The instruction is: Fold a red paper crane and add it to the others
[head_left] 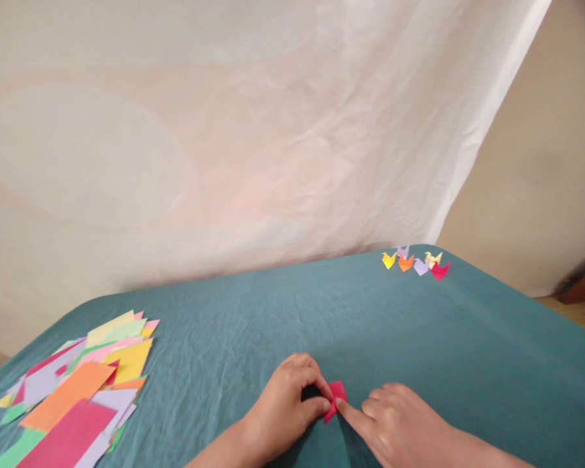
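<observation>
A small folded piece of red paper [338,390] lies on the green cloth near the front of the table. My left hand [292,400] pinches its left edge between thumb and fingers. From the other side, my right hand [394,419] presses an extended index fingertip on the paper's lower right part, its other fingers curled in. The paper's left side is partly hidden behind my left fingertips.
A loose pile of coloured paper sheets [68,396] covers the left of the table [253,312]. Several small folded paper birds [405,263] sit at the far right corner. Behind the table hangs a pale cloth [273,143].
</observation>
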Motion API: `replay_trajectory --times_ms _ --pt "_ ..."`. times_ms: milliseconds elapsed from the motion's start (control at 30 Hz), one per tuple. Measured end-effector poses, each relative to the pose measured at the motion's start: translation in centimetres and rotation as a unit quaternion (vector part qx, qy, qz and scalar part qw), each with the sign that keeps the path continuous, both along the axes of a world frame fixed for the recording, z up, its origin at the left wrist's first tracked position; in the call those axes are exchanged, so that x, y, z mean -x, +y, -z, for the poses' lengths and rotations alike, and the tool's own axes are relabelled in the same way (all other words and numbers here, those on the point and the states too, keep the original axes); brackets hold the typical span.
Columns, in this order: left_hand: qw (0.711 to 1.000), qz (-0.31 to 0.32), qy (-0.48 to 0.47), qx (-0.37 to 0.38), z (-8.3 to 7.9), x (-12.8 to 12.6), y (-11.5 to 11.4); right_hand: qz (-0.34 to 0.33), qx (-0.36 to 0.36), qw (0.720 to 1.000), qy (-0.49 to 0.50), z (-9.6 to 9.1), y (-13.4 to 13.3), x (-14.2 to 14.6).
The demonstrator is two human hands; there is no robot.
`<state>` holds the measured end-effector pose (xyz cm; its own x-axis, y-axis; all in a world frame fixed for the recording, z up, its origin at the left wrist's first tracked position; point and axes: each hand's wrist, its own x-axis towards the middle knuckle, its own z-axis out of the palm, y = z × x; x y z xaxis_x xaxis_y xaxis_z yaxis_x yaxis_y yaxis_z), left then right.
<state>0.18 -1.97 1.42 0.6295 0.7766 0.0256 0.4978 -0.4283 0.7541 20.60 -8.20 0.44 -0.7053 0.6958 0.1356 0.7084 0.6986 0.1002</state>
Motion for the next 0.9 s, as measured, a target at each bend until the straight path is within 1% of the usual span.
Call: replay_trajectory --times_ms 167,467,600,900 --pt "1.0 -0.001 0.002 -0.007 -0.1 -0.2 -0.1 -0.004 0.001 1.0 0.004 0.0 0.1 0.0" --pt "1.0 -0.002 0.007 -0.015 0.0 -0.1 -0.2 -0.003 0.009 1.0 -0.006 0.8 0.1 -0.1" --pt "1.0 0.001 0.013 -0.019 0.0 -0.1 -0.3 -0.005 0.01 1.0 -0.014 0.4 0.1 0.1" --pt "1.0 0.004 0.021 -0.017 -0.4 -0.3 -0.2 0.007 0.044 0.999 -0.031 -0.6 0.0 0.2"
